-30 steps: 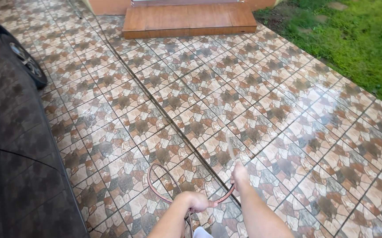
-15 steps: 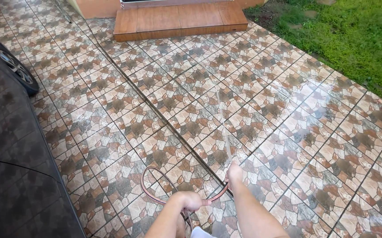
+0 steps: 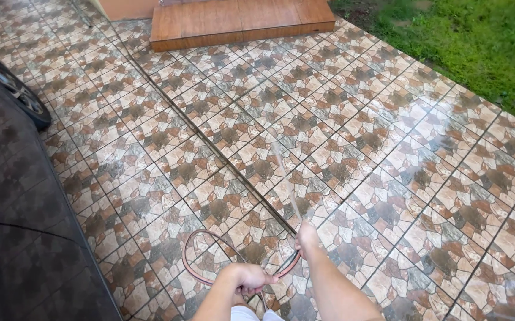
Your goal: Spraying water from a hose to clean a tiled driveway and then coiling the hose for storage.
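I have both hands low in the head view, at about 6 o'clock; my right hand (image 3: 306,235) is closed around the nozzle end of a reddish-brown garden hose (image 3: 210,255), and a thin jet of water (image 3: 286,178) leaves it toward 12 o'clock, landing on the wet patterned floor tiles (image 3: 352,137); my left hand (image 3: 250,277) is closed in a fist on the hose further back, where it loops out toward 9 o'clock and curls round to my fingers; by my reading, I am in the rinsing step, sweeping spray over the paving; a dark car (image 3: 14,202) sits at 9 o'clock, a wooden step (image 3: 239,21) at 12 o'clock, grass (image 3: 471,41) at 2 o'clock; the next move calls for steady aim along the tile rows, with slack fed from the left so the loop does not kink.
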